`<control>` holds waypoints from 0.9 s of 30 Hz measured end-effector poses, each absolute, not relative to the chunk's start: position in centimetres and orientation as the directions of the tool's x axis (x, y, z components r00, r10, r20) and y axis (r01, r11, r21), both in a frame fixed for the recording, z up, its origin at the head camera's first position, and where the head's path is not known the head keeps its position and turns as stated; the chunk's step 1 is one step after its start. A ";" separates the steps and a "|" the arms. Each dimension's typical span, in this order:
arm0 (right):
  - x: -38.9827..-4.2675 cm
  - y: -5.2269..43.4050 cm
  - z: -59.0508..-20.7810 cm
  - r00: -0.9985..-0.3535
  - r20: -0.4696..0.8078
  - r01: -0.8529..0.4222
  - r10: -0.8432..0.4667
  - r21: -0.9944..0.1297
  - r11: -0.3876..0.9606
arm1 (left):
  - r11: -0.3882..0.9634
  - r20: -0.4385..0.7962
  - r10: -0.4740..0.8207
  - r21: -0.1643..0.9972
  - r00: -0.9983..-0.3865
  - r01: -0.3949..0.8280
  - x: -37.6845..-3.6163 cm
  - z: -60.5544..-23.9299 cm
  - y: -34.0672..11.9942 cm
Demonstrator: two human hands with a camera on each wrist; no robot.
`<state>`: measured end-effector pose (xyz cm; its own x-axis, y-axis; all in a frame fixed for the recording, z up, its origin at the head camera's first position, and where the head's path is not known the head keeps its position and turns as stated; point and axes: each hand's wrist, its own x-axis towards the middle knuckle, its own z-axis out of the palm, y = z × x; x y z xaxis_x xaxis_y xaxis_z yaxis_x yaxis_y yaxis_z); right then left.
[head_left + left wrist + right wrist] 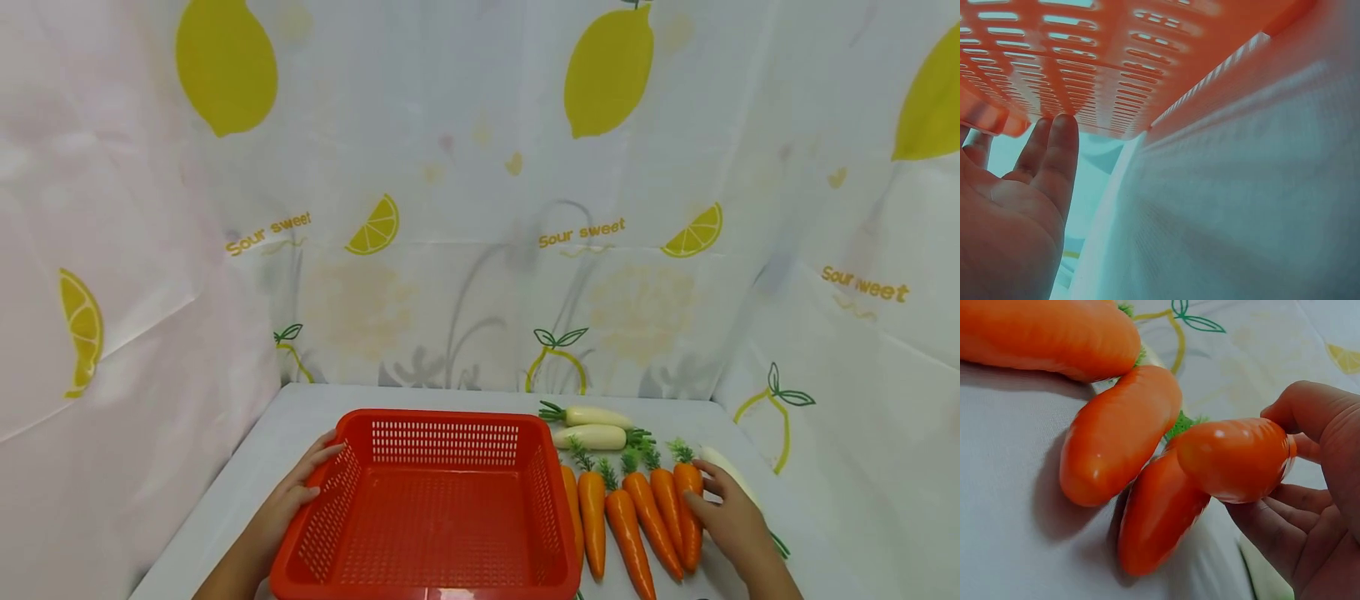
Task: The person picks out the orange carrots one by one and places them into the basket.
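Observation:
My left hand [283, 508] lies along the left rim of a red plastic basket [558, 500]. In the left wrist view, straight fingers [1063, 150] touch the slotted outer wall [1110, 81] from below. At the right, my right hand [731, 517] pinches the rightmost carrot [687, 521] between thumb and fingers. The right wrist view shows that carrot [1235, 459] overlapping another carrot [1160, 515], with the thumb on top and fingers underneath. Several more carrots [630, 533], with green tops, lie in a row between the basket and this hand.
Two white radishes [596, 437] lie behind the carrots, beside the basket's far right corner. Another white radish [727, 467] is partly hidden by my right hand. A white cloth covers the table [315, 400], and lemon-print curtains [465, 317] enclose the back and sides.

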<state>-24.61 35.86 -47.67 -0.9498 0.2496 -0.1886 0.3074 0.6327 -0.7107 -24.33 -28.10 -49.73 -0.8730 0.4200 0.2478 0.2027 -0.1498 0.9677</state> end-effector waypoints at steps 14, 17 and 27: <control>-24.2 35.2 -46.7 -0.956 -0.137 0.271 0.258 -0.747 0.607 | -0.140 0.236 0.405 0.971 -0.883 0.195 -24.2 -49.6 -27.9; -24.2 34.9 -46.6 -0.956 -0.143 0.270 0.254 -0.765 0.585 | -0.124 0.215 0.389 0.976 -0.896 0.180 -24.1 -49.6 -27.9; -24.1 33.0 -46.4 -0.972 -0.140 0.223 0.188 -0.801 0.555 | -0.112 0.218 0.383 0.976 -0.898 0.189 -24.1 -49.6 -27.9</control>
